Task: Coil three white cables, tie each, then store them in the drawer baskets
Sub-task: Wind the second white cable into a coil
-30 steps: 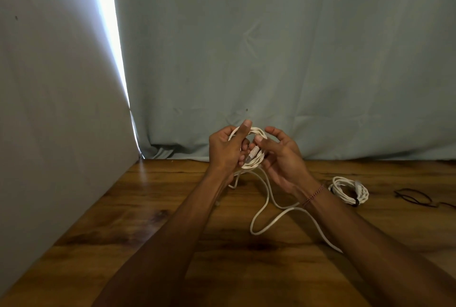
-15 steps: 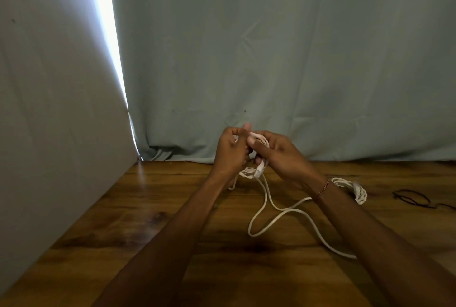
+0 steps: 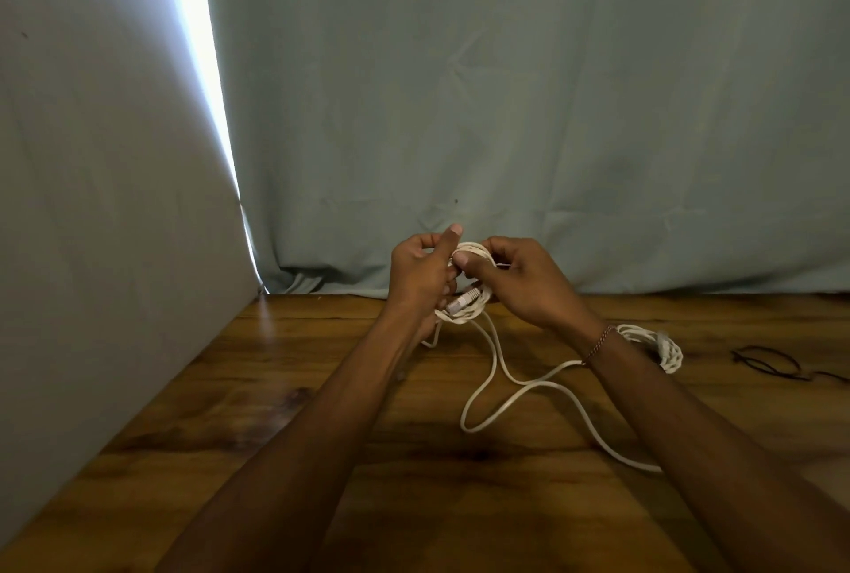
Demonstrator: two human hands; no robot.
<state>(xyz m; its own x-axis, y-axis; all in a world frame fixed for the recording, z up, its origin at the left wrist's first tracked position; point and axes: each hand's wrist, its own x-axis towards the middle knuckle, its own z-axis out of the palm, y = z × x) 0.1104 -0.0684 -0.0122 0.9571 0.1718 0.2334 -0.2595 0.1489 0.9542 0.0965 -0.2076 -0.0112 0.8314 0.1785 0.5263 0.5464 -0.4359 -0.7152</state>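
Here both hands, left hand (image 3: 421, 271) and right hand (image 3: 524, 282), grip a half-wound cable (image 3: 469, 308) above the table (image 3: 322, 457); its tail trails loose.

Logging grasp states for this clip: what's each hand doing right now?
Left hand: closed on the white cable coil.
Right hand: closed on the same coil.

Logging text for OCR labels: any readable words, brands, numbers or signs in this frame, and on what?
None readable.
white cable held by the left hand and right hand: no print visible; its plug shows no marking.
coiled white cable on the wooden table: no label visible.
curtain: plain, no text.
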